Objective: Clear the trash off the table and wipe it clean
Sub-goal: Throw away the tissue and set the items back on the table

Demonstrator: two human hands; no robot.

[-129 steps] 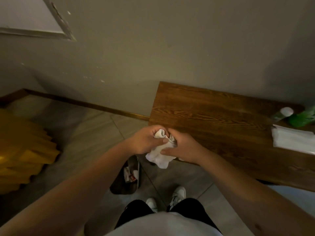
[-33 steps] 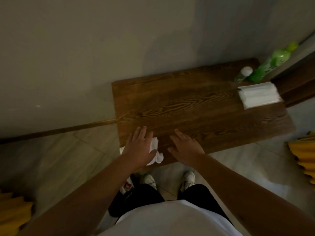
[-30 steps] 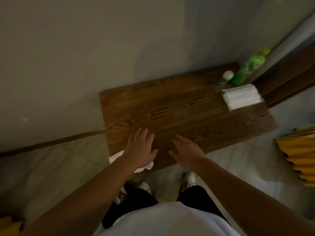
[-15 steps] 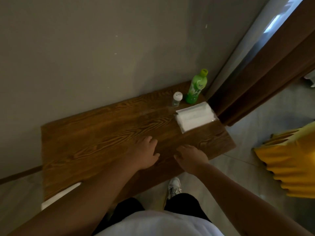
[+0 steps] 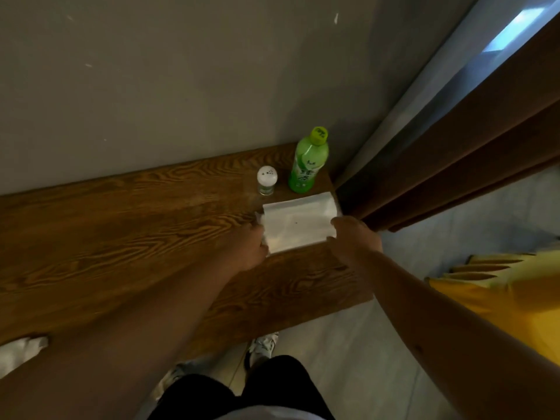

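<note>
Both arms reach forward over a dark wooden table (image 5: 121,237) that stands against a grey wall (image 5: 151,86). The left hand (image 5: 247,248) meets the left edge of a white pack of tissues (image 5: 298,225) lying flat near the table's right end, and the right hand (image 5: 356,237) meets the pack's right edge, so the pack sits between the two hands. Each hand's fingers are bent at the pack's side and touch it, but whether either one truly grips it or only rests against it cannot be told from this angle (the fingertips are hidden behind the knuckles). Behind the pack, near the wall, a green bottle (image 5: 307,165) with a yellow-green cap stands upright, and just to its left stands a small clear shaker (image 5: 266,180) with a white perforated top; the two are close together but apart. At the far left, on the table's near edge, a crumpled white cloth (image 5: 21,353) lies well apart from both hands, partly behind the left forearm. To the right of the table hangs a brown curtain (image 5: 469,153) with a pale sheer strip beside it. Something yellow and pleated (image 5: 515,298) sits at the right edge above the light tiled floor (image 5: 363,359). Below, black trousers and white shoes (image 5: 263,347) show.
</note>
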